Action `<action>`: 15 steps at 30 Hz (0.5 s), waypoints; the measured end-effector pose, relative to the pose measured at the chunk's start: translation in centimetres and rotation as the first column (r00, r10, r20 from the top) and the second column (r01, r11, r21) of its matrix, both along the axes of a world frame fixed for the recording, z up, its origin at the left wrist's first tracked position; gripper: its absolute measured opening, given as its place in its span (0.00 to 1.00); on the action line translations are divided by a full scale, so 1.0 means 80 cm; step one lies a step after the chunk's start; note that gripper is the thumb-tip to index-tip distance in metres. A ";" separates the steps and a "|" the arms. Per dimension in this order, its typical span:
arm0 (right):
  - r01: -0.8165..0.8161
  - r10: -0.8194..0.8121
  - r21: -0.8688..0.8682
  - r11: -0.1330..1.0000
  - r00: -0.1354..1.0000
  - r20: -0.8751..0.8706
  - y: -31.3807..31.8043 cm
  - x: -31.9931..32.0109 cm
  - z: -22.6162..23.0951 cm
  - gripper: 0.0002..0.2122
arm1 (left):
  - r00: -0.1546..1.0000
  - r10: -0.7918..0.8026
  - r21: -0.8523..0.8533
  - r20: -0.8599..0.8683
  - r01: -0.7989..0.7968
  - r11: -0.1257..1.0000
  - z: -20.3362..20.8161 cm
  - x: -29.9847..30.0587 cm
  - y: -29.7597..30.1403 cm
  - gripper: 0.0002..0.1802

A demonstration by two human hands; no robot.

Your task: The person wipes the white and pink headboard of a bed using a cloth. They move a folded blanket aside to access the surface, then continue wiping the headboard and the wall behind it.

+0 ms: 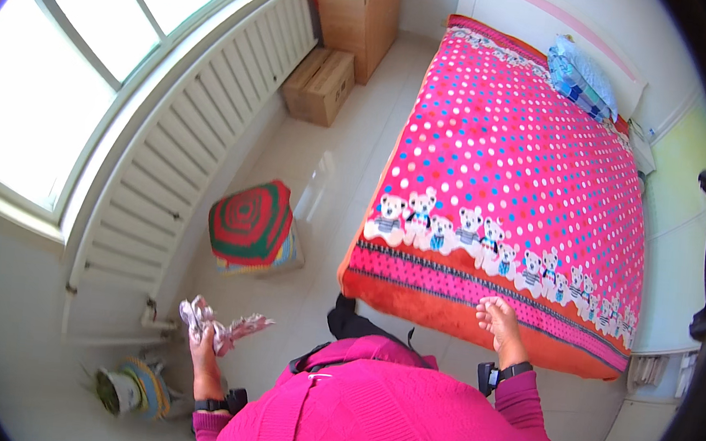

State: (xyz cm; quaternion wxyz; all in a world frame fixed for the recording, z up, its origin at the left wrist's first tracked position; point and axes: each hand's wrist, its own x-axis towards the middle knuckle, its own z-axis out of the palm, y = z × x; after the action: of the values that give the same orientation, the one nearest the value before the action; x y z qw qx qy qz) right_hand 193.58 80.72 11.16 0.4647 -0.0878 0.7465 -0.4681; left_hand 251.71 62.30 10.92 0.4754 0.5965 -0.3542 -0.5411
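So, biggest thing here is the bed with its hot-pink polka-dot, bear-print blanket (pixel 505 158), then the long white metal radiator (pixel 184 134) under the window. Between them on the floor there's a boxy low stool with a red-and-green ringed cover (pixel 250 220).

Main item's the crumpled pale-pink-and-white cloth (pixel 226 331), up in the air left of the body, near the stool. IMO, carry it bunched and gather that loose end in so it can't snag.

Left hand (pixel 205 352) is gripping the cloth in a closed fist. Right hand (pixel 497 319) is half open, fingers loosely curled, apparently empty, over the bed's foot end; can't tell if it's touching.
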 end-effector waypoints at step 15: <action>0.564 -0.578 -0.146 0.813 0.813 -0.073 -0.062 0.030 0.029 0.09 | 0.942 -0.315 0.163 -0.118 0.331 0.929 -0.010 -0.088 -0.370 0.18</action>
State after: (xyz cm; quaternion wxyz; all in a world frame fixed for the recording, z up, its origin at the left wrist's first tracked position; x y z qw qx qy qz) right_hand 195.96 75.75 13.48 0.2532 0.0868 0.7348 -0.6233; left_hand 244.67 32.72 10.10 0.3392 0.5459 -0.3753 -0.6679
